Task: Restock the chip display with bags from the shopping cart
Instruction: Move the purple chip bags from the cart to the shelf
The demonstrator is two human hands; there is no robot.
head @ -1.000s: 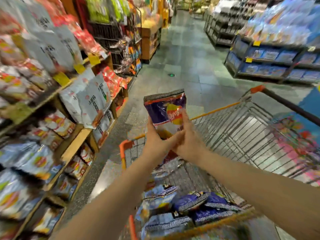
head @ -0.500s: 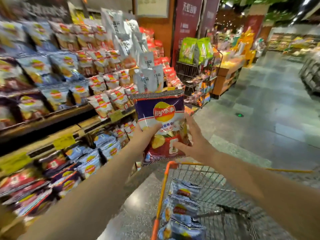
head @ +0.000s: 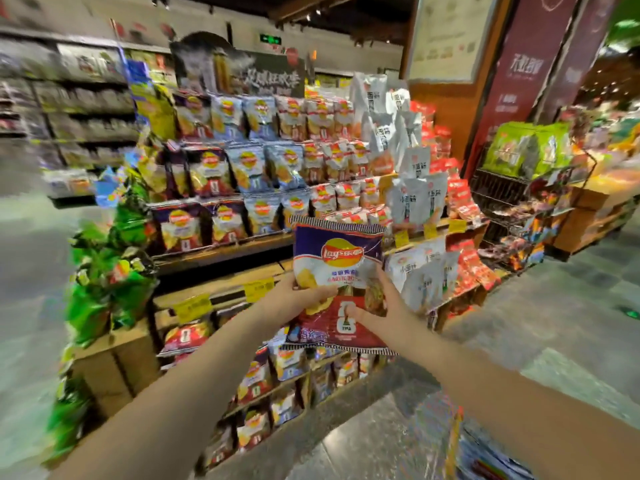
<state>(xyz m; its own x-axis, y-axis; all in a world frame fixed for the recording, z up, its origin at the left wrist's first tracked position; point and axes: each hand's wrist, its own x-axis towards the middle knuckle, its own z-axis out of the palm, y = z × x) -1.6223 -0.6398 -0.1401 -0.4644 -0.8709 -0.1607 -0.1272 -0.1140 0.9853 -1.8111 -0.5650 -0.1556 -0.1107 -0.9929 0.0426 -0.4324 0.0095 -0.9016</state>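
1. The chip display [head: 221, 261] is a stepped wooden stand that fills the middle of the view, its tiers packed with upright bags in rows: dark purple ones at the left, pale blue ones in the centre, red-and-white ones to the right.
2. Tall white bags [head: 414, 199] stand in a column at the display's right end, with red packets [head: 464, 202] just beside them.
3. Green bags [head: 104, 289] are heaped at the display's left corner; motion blur hides their print.
4. A wire rack [head: 512, 209] stands to the right of the display, with green packages on top of it.
5. The chip bag [head: 337, 251] is held upright in the air in front of the display's middle tiers. It is dark blue at the top and red at the bottom, with a yellow and red logo.
6. The left hand [head: 294, 303] grips the bag's lower left edge, the thumb lying across the front.
7. The right hand [head: 384, 310] grips the bag's lower right edge, thumb pressed on the red front, fingers behind the bag.
8. Yellow price tags [head: 259, 289] are fixed along the shelf edges below the bag.
9. An orange edge of the shopping cart [head: 453, 441] shows at the bottom right, blurred.
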